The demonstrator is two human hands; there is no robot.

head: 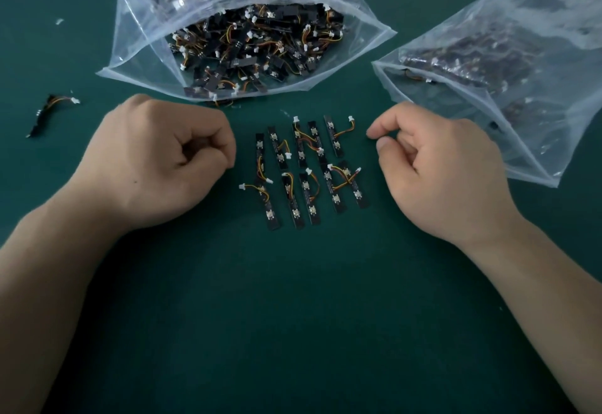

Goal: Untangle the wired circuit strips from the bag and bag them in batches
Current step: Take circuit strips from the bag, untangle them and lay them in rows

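Looked down on a dark green table. Found a large clear zip bag at the far middle, mouth open toward the viewer, packed with a tangle of black circuit strips with orange and yellow wires and white plugs. Found a second clear bag at the far right, also holding dark strips, blurred. Saw the left hand resting on the table, clenched in a fist, gripping nothing visible. Saw the right hand opposite, fingers curled in, thumb near forefinger, nothing visible between them. Found, between the hands and touching neither, loose strips laid side by side in two rows. Noted one stray strip at far left and a tiny white scrap beyond it.
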